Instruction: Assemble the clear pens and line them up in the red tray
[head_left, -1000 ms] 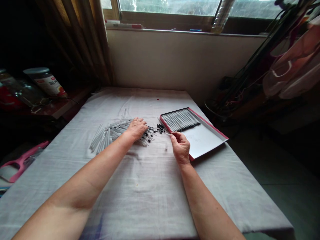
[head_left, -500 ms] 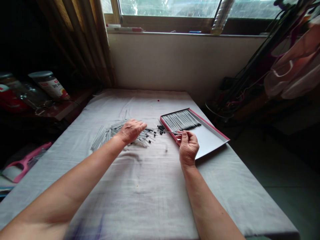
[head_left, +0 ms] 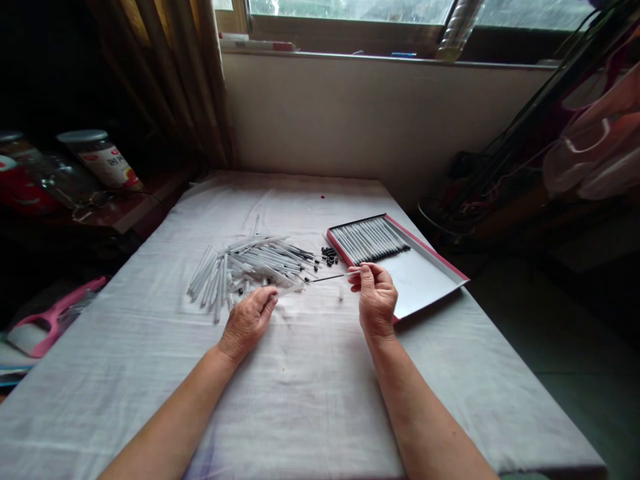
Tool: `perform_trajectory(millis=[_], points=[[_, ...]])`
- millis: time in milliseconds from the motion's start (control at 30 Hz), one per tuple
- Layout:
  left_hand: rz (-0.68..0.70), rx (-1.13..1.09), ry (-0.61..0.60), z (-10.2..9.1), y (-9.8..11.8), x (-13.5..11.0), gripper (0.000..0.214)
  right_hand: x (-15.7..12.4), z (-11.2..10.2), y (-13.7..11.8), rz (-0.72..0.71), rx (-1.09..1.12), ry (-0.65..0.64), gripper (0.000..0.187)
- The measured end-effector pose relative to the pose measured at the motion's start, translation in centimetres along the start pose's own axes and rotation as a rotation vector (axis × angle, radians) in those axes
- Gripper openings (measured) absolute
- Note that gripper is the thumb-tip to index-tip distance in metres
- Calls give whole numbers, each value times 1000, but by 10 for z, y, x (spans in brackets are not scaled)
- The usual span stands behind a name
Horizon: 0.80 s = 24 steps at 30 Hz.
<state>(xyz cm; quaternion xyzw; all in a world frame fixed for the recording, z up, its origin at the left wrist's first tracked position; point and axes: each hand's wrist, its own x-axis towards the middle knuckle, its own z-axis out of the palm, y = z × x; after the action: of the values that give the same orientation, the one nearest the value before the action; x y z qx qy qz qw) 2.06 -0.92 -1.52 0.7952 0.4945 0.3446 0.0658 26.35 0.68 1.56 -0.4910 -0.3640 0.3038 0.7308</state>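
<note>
My left hand (head_left: 249, 321) is closed, pinching a clear pen barrel (head_left: 291, 289) that points right. Between the thumb and fingers of my right hand (head_left: 376, 297) is a thin pen refill (head_left: 327, 278), its dark part pointing left toward the barrel's end. Whether the two tips touch I cannot tell. Beyond my left hand lies a loose pile of clear pen barrels (head_left: 220, 273) mixed with dark refills (head_left: 299, 252). Small black caps (head_left: 330, 255) sit between the pile and a shallow red-edged box (head_left: 425, 283). Pens with black ends (head_left: 370, 239) lie side by side in the box's far part.
A pale cloth covers the table (head_left: 300, 400). A small clear piece (head_left: 341, 293) lies near the box, and a tiny red bit (head_left: 323, 197) farther back. At left are a jar (head_left: 103, 160) on a side surface and a pink-handled item (head_left: 50, 320).
My left hand has drawn back from over the pile toward me and now holds a clear barrel. My right hand stays by the box with the refill. The view has shifted slightly.
</note>
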Motion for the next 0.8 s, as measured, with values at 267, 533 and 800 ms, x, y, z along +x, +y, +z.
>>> perform_trajectory(millis=[267, 533, 800], points=[[-31, 16, -50, -2, 4, -1, 25, -3, 1, 2, 18, -39, -56, 28], [-23, -104, -71, -3, 9, -2, 24, -18, 8, 4, 72, -60, -211, 27], [-56, -290, -78, -2, 17, -1, 29, -39, 17, 14, 32, -159, -459, 29]])
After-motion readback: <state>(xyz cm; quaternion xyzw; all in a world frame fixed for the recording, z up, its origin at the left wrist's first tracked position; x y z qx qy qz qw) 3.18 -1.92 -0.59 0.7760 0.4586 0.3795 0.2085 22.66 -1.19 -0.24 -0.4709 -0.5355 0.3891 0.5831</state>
